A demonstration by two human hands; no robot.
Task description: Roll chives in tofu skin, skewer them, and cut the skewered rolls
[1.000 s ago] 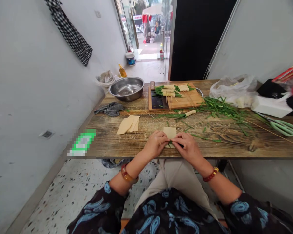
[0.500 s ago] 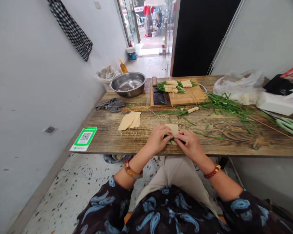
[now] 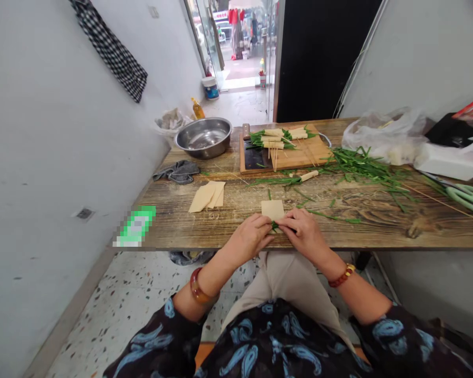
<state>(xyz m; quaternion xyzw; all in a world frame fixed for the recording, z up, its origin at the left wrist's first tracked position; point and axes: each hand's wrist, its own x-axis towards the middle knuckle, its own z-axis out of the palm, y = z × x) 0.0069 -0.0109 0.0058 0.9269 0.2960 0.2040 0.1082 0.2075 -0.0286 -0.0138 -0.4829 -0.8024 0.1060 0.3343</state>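
A pale yellow tofu-skin sheet (image 3: pixel 273 209) lies near the table's front edge, with a small bunch of cut green chives (image 3: pixel 275 226) across its near part. From the left, my left hand (image 3: pixel 249 234) grips the near part of the sheet beside the chives, its fingers bent and close together. My right hand (image 3: pixel 305 231) pinches the sheet and chives from the right, thumb against forefinger. Both hands hide the sheet's near corners. A few more tofu-skin sheets (image 3: pixel 207 196) lie overlapped to the left.
Behind, a cutting board (image 3: pixel 311 152) bears a cleaver (image 3: pixel 256 155) and several skewered chive rolls (image 3: pixel 273 139). A steel basin (image 3: pixel 204 137) and grey cloth (image 3: pixel 177 171) are at left. Loose chives (image 3: pixel 368 168), scissors (image 3: pixel 471 197) and a plastic bag (image 3: pixel 384 134) lie right.
My left hand has shifted slightly left and down, its thumb drawn back from the chives. My right hand stays pinched at the sheet. The view has tilted slightly.
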